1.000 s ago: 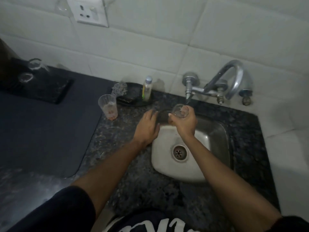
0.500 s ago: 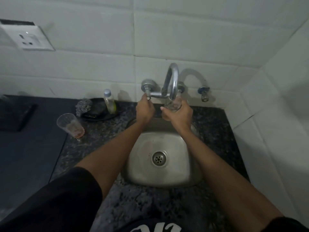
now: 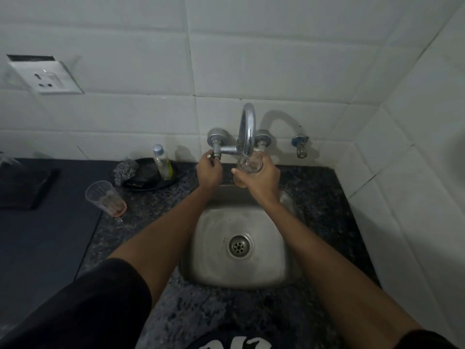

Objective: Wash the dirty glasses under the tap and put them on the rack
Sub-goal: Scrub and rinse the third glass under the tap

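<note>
A clear glass (image 3: 249, 164) is sitting upright right under the tap (image 3: 246, 132) spout, over the back edge of the steel sink (image 3: 201, 248) — its rim is just below the outlet. A second glass (image 3: 107, 198) — clear, ribbed, with an orange-pink residue at the bottom — is standing on the speckled counter, well to the left of the sink, leaning slightly.

White tiles (image 3: 276, 59); speckled dark counter (image 3: 156, 212); steel-grey sink (image 3: 216, 260).
</note>
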`<state>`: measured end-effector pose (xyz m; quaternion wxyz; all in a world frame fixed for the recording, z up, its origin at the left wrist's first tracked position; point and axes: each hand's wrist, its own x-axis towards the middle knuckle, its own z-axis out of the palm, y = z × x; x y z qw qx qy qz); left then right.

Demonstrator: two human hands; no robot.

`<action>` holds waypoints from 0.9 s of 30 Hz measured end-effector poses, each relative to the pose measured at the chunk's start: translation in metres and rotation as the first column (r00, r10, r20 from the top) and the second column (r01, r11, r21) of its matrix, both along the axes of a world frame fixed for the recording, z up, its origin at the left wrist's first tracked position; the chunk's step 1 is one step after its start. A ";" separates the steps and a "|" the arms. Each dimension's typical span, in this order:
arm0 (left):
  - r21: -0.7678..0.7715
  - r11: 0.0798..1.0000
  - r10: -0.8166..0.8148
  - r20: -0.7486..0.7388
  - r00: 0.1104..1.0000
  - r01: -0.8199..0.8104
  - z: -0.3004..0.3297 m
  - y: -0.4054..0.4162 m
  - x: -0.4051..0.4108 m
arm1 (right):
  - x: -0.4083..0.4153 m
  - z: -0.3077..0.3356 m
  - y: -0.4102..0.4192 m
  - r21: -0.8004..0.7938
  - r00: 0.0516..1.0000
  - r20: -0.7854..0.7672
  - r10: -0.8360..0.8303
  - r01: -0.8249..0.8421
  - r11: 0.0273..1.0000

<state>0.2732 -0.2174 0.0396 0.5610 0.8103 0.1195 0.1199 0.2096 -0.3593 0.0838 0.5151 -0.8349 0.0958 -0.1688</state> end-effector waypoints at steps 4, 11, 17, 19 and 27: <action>-0.015 1.000 -0.004 0.011 1.000 0.004 0.002 -0.001 -0.001 | -0.003 0.004 0.001 0.000 1.000 0.009 0.015 -0.015 1.000; 0.001 1.000 -0.026 -0.013 1.000 0.026 -0.001 0.003 -0.002 | -0.009 0.002 0.001 0.001 0.998 0.023 0.052 -0.052 0.999; -0.485 0.868 -0.189 -0.513 0.838 -0.102 0.000 -0.006 -0.010 | -0.017 0.001 0.001 0.011 0.996 0.018 0.093 -0.093 0.996; -0.684 0.729 -0.482 -0.532 0.696 -0.018 0.013 -0.010 -0.027 | -0.020 0.000 0.001 -0.003 0.991 0.021 0.129 -0.129 0.992; -0.893 0.448 -0.623 -0.269 0.735 0.053 0.033 -0.014 -0.040 | -0.031 0.002 -0.016 -0.619 0.869 0.208 0.449 -0.238 0.748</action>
